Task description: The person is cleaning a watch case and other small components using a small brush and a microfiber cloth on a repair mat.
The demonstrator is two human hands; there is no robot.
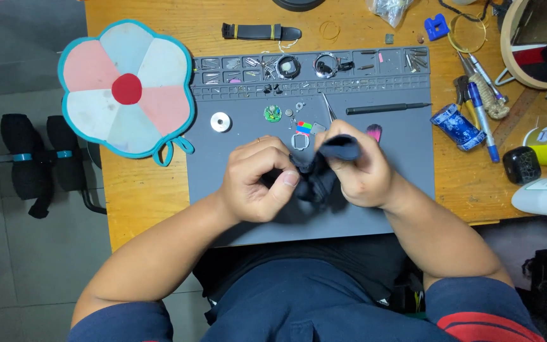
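Wooden counter point(140, 190) with grey work mat point(400, 164) keeps watch parts point(273, 113) corralled; left hand point(257, 183) and right hand point(359, 171) both pinch dark cloth point(330, 168) bunched, apparently for wiping.

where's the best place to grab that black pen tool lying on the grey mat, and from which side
Probably the middle of the black pen tool's shaft, pinched from above. It lies flat and nearly level across the grey mat, open mat on both long sides, tip pointing right; the tweezers sit off its left end.

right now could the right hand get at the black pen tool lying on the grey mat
Probably yes: the black pen tool lies bare on the grey mat beyond the right hand, path open, but that hand holds a dark cloth.
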